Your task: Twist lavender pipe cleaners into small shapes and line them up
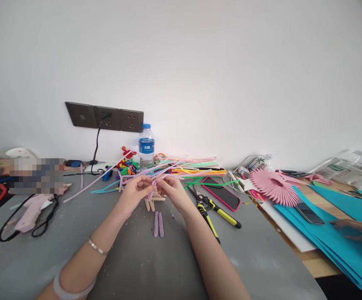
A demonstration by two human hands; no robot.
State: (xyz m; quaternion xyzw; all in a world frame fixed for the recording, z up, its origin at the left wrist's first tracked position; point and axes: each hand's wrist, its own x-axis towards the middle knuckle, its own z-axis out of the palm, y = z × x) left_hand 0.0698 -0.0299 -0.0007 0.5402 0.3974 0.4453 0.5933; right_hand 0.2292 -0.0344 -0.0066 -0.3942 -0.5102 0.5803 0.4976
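Observation:
Near the back of the grey table, my left hand [134, 191] and my right hand [175, 192] meet, fingertips pinched together. Between them is a light purple pipe cleaner [151, 194], partly hidden by the fingers. Just below lie bare wooden craft sticks [149, 205]. Closer to me, two purple-covered sticks [158, 225] rest side by side on the table. Behind my hands spreads a pile of coloured pipe cleaners [196, 170], with some long purple strands reaching over toward the left.
A water bottle [146, 146] stands by the wall. Yellow-black pliers [222, 213] and a pink-edged phone [223, 195] lie right; a pink glue gun [31, 214] with its black cord is left. Another person's hand [359, 230] rests over blue paper [321, 237] beside a pink pleated paper [260, 183].

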